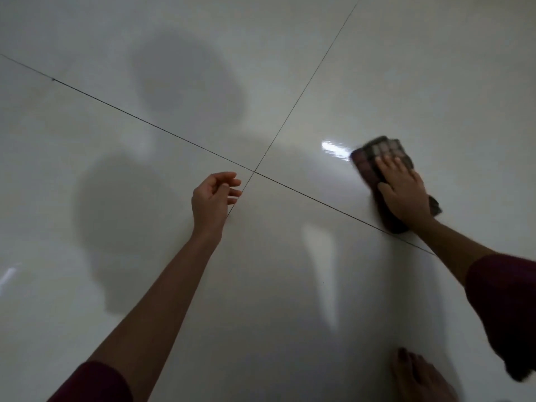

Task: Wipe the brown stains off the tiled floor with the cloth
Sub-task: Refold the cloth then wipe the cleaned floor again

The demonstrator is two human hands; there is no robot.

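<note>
A crumpled brown-and-grey checked cloth is pressed flat against the glossy white tiled floor, on the tile to the right of the crossing of thin dark grout lines and just above the grout line that runs away from that crossing toward the lower right. The cloth is covered over its nearer half by the right hand, which is laid palm-down on it with the fingers spread and extended; the cloth is held down under the palm rather than gripped. A bright streak of reflected light is seen on the floor just left of the cloth. No brown stain can be made out around the cloth. The left hand is held just left of the crossing, empty, its fingers loosely curled and parted. Dark maroon sleeves are worn on both arms. A bare foot is seen well below the crossing, near the lower right edge.
</note>
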